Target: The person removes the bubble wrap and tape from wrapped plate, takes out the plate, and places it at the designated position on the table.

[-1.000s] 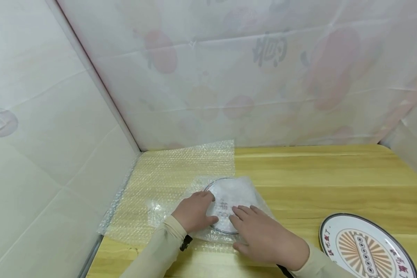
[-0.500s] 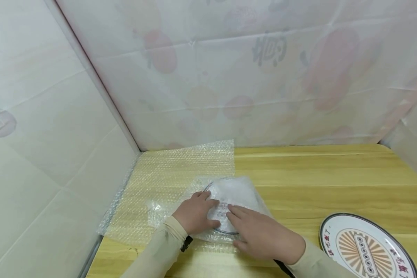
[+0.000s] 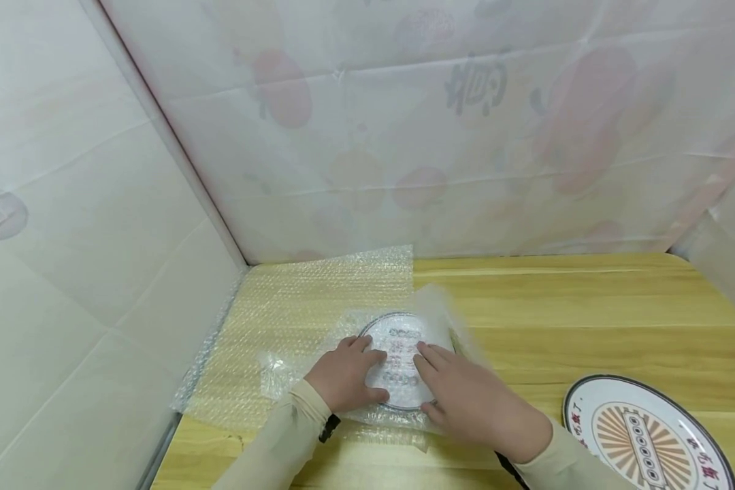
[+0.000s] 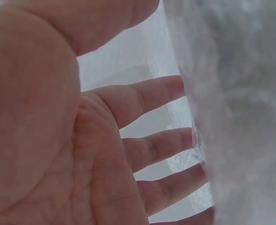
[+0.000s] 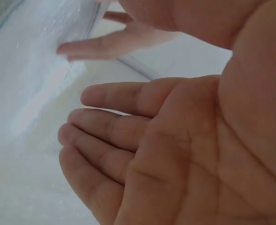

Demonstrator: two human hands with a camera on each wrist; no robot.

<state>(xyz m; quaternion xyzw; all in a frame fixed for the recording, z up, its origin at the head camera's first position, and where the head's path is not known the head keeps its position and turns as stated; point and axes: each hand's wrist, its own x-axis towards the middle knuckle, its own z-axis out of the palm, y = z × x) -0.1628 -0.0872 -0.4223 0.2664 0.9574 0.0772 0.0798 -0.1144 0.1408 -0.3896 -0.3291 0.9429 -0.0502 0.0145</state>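
Note:
A round white plate [image 3: 401, 361] with a dark rim and faint printed characters lies under a layer of bubble wrap [image 3: 318, 292] in the head view. My left hand [image 3: 346, 378] rests on its left side with fingers spread. In the left wrist view the fingertips [image 4: 173, 86] meet the crinkled wrap. Across from it, my right hand [image 3: 474, 401] lies over the plate's right edge, fingers extended and close together. The right wrist view shows that palm with nothing in it. Beyond the right fingers, a loose flap of wrap [image 3: 431, 303] stands up from the plate.
A second white plate [image 3: 649, 435], with an orange ray pattern and red characters, lies unwrapped at the right front. More wrap spreads to the table's left edge. Printed sheeting [image 3: 367, 156] walls in the wooden table [image 3: 557, 299] at the back and sides.
My right hand moved slightly left, then back right. The wrap's upper right flap has risen, and the plate's printing shows more clearly. My left hand has hardly moved.

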